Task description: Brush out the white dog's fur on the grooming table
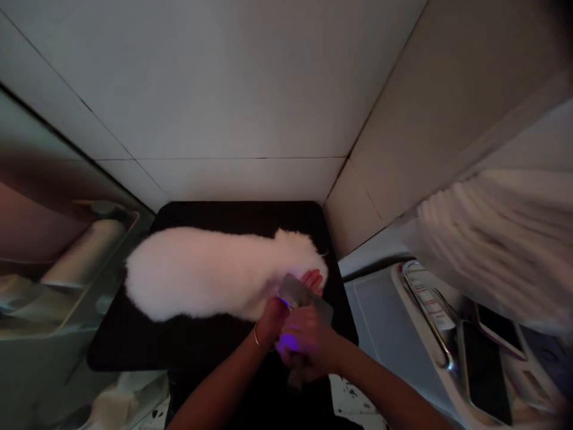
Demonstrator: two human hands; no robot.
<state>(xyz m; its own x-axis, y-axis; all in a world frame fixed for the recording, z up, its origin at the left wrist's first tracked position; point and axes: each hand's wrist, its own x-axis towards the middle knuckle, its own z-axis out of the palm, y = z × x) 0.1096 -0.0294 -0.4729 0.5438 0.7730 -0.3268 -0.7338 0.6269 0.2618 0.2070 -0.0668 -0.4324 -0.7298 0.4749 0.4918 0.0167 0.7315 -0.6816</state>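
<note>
A fluffy white dog [201, 272] stretches across a black table [215, 343], seen from above, with its cream-tinged head at the right end. My left hand [274, 316], with a bracelet at the wrist, reaches to the near side of the head. Its fingers lie stretched out against the fur, and its middle is partly hidden. In front of it, my right hand [308, 334] is closed round the handle of a grey flat-headed tool [295, 291], which looks like a grooming brush. Violet light falls on both hands. The tool's working face is hidden.
Tiled walls [242, 83] stand close behind and at the right. A white cart top [403, 334] at the right carries phones [483, 373] and a curved metal bar [427, 316]; stacked white cloths [496, 239] hang above. At the left is a shelf with a roll [85, 254].
</note>
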